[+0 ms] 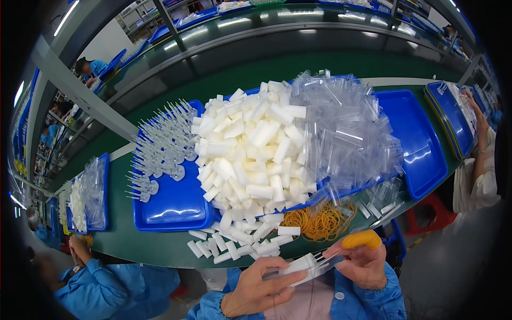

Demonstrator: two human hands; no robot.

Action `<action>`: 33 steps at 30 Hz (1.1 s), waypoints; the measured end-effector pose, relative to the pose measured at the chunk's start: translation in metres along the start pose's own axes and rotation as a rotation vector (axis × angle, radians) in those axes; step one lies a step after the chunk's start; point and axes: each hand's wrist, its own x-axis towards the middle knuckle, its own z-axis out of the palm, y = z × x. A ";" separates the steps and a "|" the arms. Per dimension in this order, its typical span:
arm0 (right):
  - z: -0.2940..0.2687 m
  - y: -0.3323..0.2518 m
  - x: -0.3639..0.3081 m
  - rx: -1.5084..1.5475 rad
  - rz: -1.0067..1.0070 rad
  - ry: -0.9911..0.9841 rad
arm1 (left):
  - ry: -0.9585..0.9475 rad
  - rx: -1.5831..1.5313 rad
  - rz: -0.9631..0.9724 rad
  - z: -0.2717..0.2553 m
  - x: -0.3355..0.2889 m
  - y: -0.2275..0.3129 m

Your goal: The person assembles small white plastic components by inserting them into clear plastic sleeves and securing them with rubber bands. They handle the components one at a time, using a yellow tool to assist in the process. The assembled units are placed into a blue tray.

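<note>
Close to my body at the bench's front edge, my left hand [261,288] is closed around a white foam-like cylinder [300,265]. A clear plastic piece [326,266] lies along the cylinder, its far end pinched by my right hand [368,266]. Thin dark-tipped prongs stick out between the two hands; what they belong to I cannot make out. A yellow cover [361,239] wraps a finger of my right hand. Just beyond my hands are loose white cylinders [232,249] and a heap of yellow rubber bands [320,221].
A big pile of white cylinders [256,144] adjoins a pile of clear plastic tubes [352,133]. At left, a blue tray [170,208] holds clear stemmed parts [165,138]; another blue tray [416,144] stands right. Co-workers sit either side, one in a blue coat [117,288]. Stacked trays [450,122] stand far right.
</note>
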 end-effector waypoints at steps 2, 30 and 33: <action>0.003 0.000 -0.001 -0.031 -0.032 0.013 | 0.069 -0.040 -0.061 0.003 -0.001 0.003; 0.016 0.021 -0.001 -0.379 -0.124 0.062 | 0.230 -0.876 -0.324 0.018 -0.014 -0.015; 0.014 0.021 -0.004 -0.435 -0.126 0.049 | 0.224 -0.892 -0.348 0.018 -0.013 -0.016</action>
